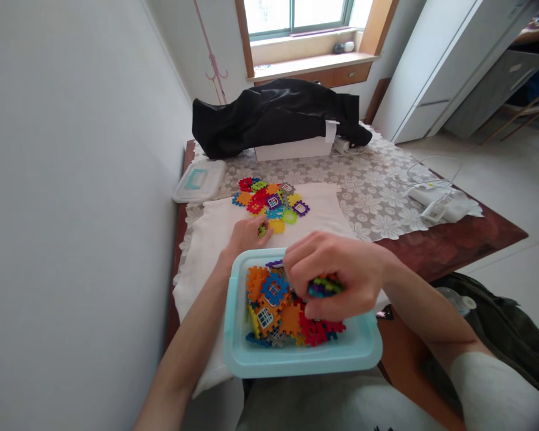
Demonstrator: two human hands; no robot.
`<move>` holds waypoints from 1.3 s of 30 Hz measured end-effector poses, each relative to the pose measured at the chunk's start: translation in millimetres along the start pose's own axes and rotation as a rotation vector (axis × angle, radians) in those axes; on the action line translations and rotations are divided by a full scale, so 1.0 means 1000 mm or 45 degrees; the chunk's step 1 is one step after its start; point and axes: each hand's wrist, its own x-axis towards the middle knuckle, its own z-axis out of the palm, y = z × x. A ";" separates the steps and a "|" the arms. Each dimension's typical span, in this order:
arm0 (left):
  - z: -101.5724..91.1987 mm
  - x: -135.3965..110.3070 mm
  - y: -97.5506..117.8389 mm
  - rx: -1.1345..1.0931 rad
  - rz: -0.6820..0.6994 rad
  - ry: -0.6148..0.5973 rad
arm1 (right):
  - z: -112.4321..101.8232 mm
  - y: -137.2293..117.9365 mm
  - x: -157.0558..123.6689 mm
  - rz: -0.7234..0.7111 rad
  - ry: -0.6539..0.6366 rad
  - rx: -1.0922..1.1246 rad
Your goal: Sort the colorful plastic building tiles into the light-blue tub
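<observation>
A light blue plastic box [305, 358] sits at the near edge of the table, holding several interlocking plastic tiles [278, 311] in orange, red, blue and yellow. My right hand [336, 272] hovers over the box, fingers closed on a small stack of tiles [324, 286]. My left hand [248, 234] rests on the white cloth [211, 239] just beyond the box, fingers curled round a green tile [262, 231]. A loose pile of coloured tiles [272, 200] lies on the cloth farther off.
The box's clear lid [200, 181] lies by the wall at the left. A black bag [273, 117] on a white box fills the far end. White chargers and cables [435, 203] lie at the right on the lace tablecloth [368, 191].
</observation>
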 end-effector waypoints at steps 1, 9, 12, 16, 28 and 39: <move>0.000 0.000 0.000 -0.002 0.011 -0.002 | 0.008 0.002 0.003 0.003 -0.101 -0.056; 0.002 0.002 -0.008 -0.149 0.076 0.062 | -0.002 0.031 0.003 0.040 -0.278 0.254; 0.002 0.004 -0.011 -0.358 0.075 0.131 | -0.019 0.050 -0.007 0.038 0.049 0.450; -0.006 0.009 -0.011 -0.712 -0.093 0.346 | -0.023 0.092 -0.025 0.150 0.726 0.687; -0.122 -0.045 0.143 -0.972 0.543 -0.445 | -0.019 0.168 -0.048 0.439 1.128 1.030; -0.103 -0.046 0.152 -0.432 0.549 -0.854 | -0.029 0.123 -0.046 0.270 0.804 0.619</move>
